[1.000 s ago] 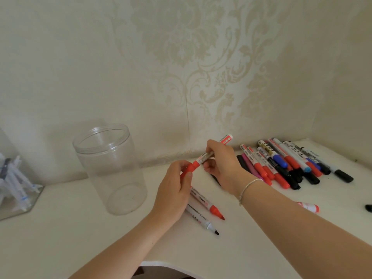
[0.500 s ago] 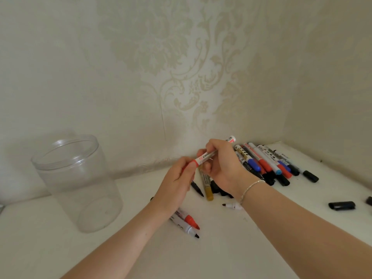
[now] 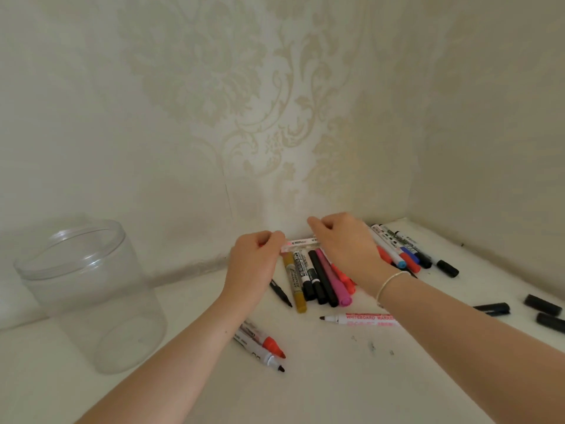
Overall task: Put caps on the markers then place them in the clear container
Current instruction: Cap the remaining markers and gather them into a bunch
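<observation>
Both hands hold one white marker (image 3: 301,242) level above the table. My left hand (image 3: 255,264) grips its left end, where the red cap sits hidden under the fingers. My right hand (image 3: 345,249) grips the barrel's right end. Below them lies a heap of markers (image 3: 318,280): gold, black, magenta and red. The clear container (image 3: 88,289) stands upright at the left, with nothing inside. Two uncapped markers, a red-tipped one (image 3: 269,344) and a black-tipped one (image 3: 263,356), lie under my left forearm. An uncapped whiteboard marker (image 3: 357,319) lies under my right forearm.
More capped markers (image 3: 400,249) lie at the back right by the wall corner. Loose black caps (image 3: 542,305) and a black one (image 3: 492,309) lie at the right. The walls close in behind and to the right.
The marker went from tilted to level as my hands pressed together along it. The camera has swung right, so the container now sits further left.
</observation>
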Motion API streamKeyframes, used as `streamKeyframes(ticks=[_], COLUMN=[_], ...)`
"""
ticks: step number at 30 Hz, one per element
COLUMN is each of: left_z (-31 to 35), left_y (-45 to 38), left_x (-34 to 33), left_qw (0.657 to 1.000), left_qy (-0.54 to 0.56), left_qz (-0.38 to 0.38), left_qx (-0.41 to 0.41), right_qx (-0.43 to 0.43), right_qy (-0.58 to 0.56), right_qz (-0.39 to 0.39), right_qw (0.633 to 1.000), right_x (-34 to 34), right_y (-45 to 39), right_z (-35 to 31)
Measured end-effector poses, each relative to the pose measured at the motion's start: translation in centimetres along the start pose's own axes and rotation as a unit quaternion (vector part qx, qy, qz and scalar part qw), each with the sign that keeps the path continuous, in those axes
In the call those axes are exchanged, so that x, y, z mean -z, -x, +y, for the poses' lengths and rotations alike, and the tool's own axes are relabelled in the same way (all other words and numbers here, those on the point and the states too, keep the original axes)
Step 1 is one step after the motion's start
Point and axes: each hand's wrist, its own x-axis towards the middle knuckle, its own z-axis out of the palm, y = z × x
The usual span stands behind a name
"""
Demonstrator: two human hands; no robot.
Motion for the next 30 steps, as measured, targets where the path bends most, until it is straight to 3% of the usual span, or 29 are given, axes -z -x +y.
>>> streamKeyframes(ticks=[4, 9, 16, 22, 26, 28, 30], left_z=[1.2, 2.1, 2.2, 2.8, 4.3, 5.2, 5.5], left_y=[-1.7, -2.4, -3.1, -4.9, -5.7, -5.7, -5.7], left_x=[-0.7, -1.5, -3.6, -5.6, -7.6, -8.3, -8.7], left_qw=[0.998, 0.999, 0.999, 0.996, 0.987, 0.993, 0.998], left_qy=[-0.009, -0.018, -0.032, -0.069, -0.096, -0.051, 0.011], left_qz=[0.059, 0.046, 0.019, -0.017, -0.015, -0.023, -0.044], left_qx=[0.008, 0.007, -0.014, -0.06, -0.129, -0.099, -0.049], right_qx=[0.005, -0.009, -0.03, 0.069, 0.119, 0.114, 0.099], right_qy=[0.059, 0.084, 0.139, 0.246, 0.149, 0.087, 0.112], right_qz=[0.007, 0.036, 0.011, 0.009, 0.024, 0.032, 0.039], right_qw=[0.998, 0.996, 0.99, 0.967, 0.981, 0.989, 0.988], right_x=[0.2, 0.4, 0.4, 0.6, 1.7, 3.3, 5.3], right_y=[0.1, -0.1, -0.1, -0.5, -0.2, -0.5, -1.5], right_z=[-0.5, 0.1, 2.4, 3.8, 3.8, 4.1, 5.5])
